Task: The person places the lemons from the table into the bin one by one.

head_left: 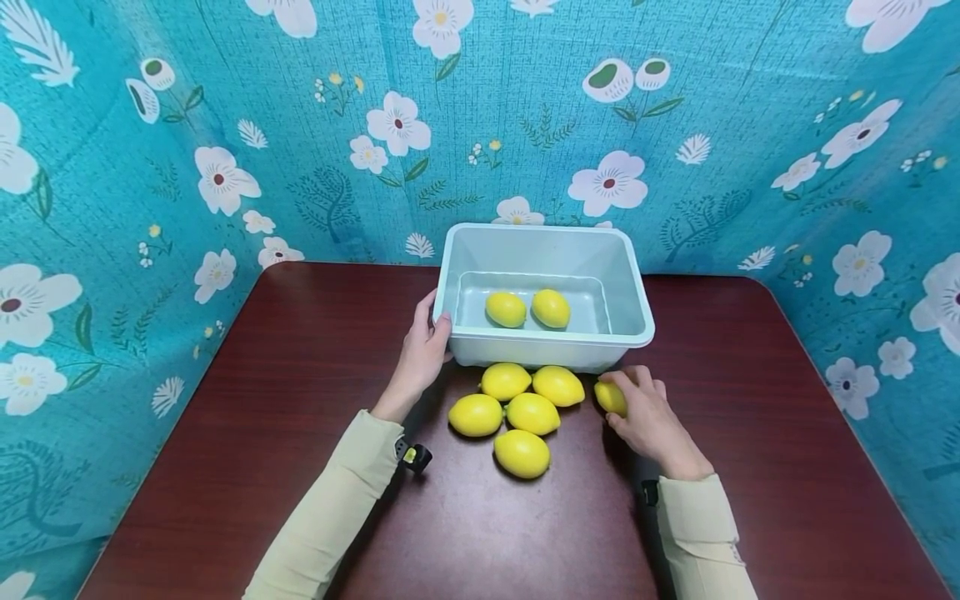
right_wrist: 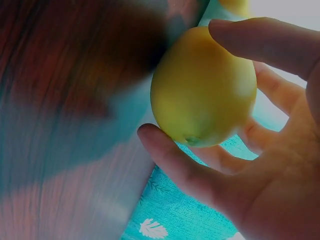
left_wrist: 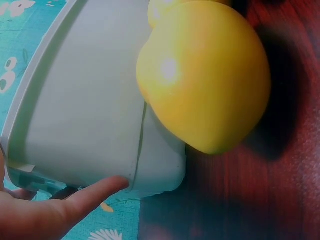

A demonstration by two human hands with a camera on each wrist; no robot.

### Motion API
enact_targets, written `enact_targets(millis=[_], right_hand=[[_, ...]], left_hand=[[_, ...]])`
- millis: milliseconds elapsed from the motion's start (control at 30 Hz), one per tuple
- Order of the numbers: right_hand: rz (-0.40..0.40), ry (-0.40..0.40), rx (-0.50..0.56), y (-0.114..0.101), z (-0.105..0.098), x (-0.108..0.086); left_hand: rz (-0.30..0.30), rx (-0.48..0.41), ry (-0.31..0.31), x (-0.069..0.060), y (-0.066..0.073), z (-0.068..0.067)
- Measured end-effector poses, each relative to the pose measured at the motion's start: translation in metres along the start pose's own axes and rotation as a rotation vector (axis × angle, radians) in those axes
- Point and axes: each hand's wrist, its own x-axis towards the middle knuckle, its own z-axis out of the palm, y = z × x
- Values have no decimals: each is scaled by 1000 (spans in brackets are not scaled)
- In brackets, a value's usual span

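A pale blue plastic bin (head_left: 540,337) stands toward the back of the table, two lemons (head_left: 506,309) lying on its floor. The left hand (head_left: 422,354) holds the bin's left end, its thumb at the rim; in the left wrist view that hand (left_wrist: 45,212) touches the bin's wall (left_wrist: 85,100). Just right of the bin's front, the right hand (head_left: 651,417) grips a lemon (head_left: 611,398). The right wrist view has the thumb and fingers of the right hand (right_wrist: 270,165) round that lemon (right_wrist: 202,90). Several lemons (head_left: 532,414) lie in front of the bin.
The dark red-brown table (head_left: 315,358) extends to both sides of the bin. A blue floral cloth (head_left: 480,108) hangs behind the table and along its sides. The grouped lemons lie between the two forearms.
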Motion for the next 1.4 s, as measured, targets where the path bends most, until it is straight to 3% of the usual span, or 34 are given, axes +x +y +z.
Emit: enact_targets(millis=[1400], right_hand=[[25,-52,0,-3,7,-6]], left_hand=[[-11,-9,-2,-1,0,0]])
